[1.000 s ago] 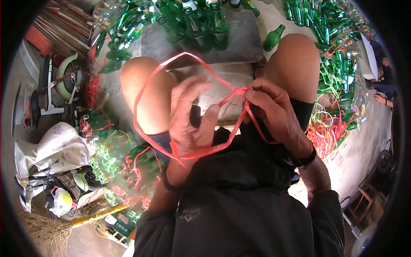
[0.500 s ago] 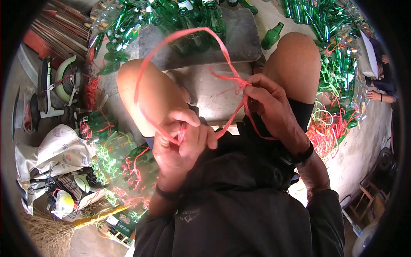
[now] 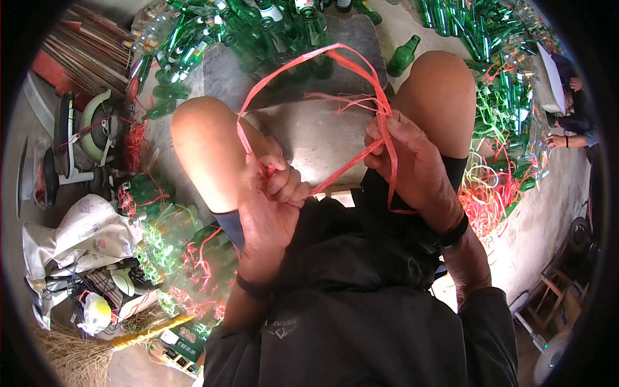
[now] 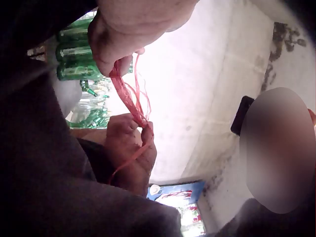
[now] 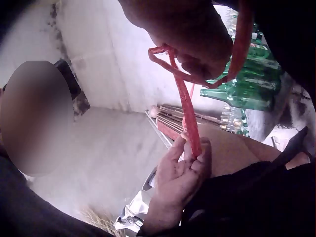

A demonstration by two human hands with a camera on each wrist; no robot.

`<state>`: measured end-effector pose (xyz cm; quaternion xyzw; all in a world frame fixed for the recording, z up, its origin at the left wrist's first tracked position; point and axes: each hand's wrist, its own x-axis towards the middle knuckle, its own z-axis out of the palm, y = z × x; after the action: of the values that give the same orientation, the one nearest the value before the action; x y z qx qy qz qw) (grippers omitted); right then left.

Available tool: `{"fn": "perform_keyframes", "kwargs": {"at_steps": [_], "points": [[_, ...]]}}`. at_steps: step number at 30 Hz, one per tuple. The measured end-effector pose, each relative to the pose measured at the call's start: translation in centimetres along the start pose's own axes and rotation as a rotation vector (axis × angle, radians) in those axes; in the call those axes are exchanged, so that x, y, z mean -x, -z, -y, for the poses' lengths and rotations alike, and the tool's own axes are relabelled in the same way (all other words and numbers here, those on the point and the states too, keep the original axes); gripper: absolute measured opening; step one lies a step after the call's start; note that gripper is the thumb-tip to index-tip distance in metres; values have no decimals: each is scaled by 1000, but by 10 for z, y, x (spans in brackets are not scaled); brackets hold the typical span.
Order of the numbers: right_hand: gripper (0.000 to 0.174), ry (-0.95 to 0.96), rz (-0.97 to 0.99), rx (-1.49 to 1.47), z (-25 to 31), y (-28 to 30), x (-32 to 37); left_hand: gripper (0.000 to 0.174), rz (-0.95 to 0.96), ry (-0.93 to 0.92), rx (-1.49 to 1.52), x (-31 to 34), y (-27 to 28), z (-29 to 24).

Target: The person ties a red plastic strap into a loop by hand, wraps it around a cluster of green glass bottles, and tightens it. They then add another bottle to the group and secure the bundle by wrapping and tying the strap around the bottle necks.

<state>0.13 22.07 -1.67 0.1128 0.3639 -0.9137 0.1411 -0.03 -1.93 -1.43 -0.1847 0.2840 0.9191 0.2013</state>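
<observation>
A red plastic strip (image 3: 348, 169) runs between the two hands above the lap, and part of it arches up in a wide loop. My left hand (image 3: 269, 209) has its fingers curled round the strip at the loop's left side. On the right, my right hand (image 3: 416, 164) pinches the strands where they come together, with frayed ends sticking out leftward and a tail hanging below. In the left wrist view several red strands (image 4: 127, 96) stretch between the hands. The right wrist view shows the strip (image 5: 186, 101) running taut down to the left hand (image 5: 177, 185).
Green bottles (image 3: 277, 39) stand on a dark board (image 3: 222, 71) beyond the knees, and one bottle (image 3: 403, 57) lies at its right. Tangled red strips (image 3: 487, 197) and more bottles lie at both sides. A straw broom (image 3: 77, 351) is at lower left.
The left hand, spread open at first, has curled round the strip and shifted slightly. The loop has changed shape and leans rightward, and the right hand's hold at the gathered strands has turned slightly.
</observation>
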Motion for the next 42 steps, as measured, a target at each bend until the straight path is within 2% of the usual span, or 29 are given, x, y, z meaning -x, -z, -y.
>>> {"fn": "perform_keyframes", "kwargs": {"at_steps": [8,13,19,21,27,34,36,38,40,42], "points": [[16,49,21,-100,2,-1,4,30,-54,4,21,-4,6,5],[17,97,16,-169,6,-5,6,30,-47,-7,14,-8,10,8],[22,161,145,-254,9,0,5,28,-56,-33,-21,-11,10,4],[28,150,183,-348,11,2,5,27,-73,-31,-31,-11,9,2],[39,137,255,-378,12,-4,13,30,-9,-76,-45,-15,4,-7],[34,173,307,-362,15,2,19,26,-3,-108,-66,-25,5,-16],[36,158,243,-363,18,2,20,25,1,-111,-90,-27,6,-17],[34,158,243,-401,17,5,23,27,-57,-139,-109,-27,5,-17],[32,161,244,-435,20,4,27,27,-27,-150,-120,-27,5,-17],[26,135,6,-417,25,-3,34,28,57,-175,-135,-29,8,-18]]}}
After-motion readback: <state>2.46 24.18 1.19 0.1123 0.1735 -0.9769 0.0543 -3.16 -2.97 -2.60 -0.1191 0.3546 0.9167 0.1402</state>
